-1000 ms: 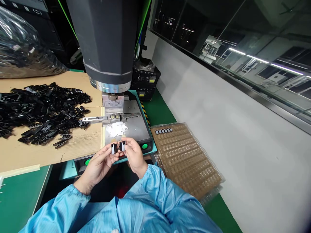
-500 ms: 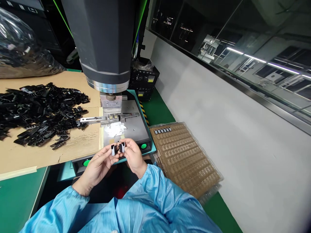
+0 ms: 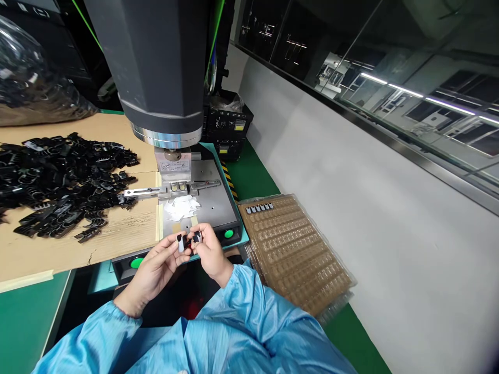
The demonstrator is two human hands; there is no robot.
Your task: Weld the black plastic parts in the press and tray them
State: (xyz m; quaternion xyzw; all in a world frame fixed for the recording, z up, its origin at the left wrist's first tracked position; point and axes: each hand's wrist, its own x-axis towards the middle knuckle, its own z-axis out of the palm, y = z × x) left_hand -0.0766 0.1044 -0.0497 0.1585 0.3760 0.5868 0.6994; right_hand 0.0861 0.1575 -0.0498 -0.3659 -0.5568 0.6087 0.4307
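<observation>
My left hand [image 3: 159, 265] pinches a small black-and-grey plastic part [image 3: 181, 243] between thumb and fingers. A similar black-and-grey piece [image 3: 197, 237] is gripped in my right hand [image 3: 210, 254], close beside the first. Whether the two pieces touch is hard to make out. Both hands are just in front of the metal machine base [image 3: 214, 215]. A heap of small white pieces [image 3: 182, 208] lies on that base, below a metal fixture [image 3: 178, 188].
A dark press head [image 3: 159, 72] hangs over the fixture. Many black plastic parts [image 3: 66, 182] lie piled on cardboard [image 3: 128, 228] at left. A clear moulded tray [image 3: 296, 254] at right holds several grey parts [image 3: 260, 208]. Green buttons [image 3: 228, 234] sit on the base's front.
My right fingers have turned the piece they hold, so less of its grey face shows. My left hand keeps its grip. The whole view has shifted slightly.
</observation>
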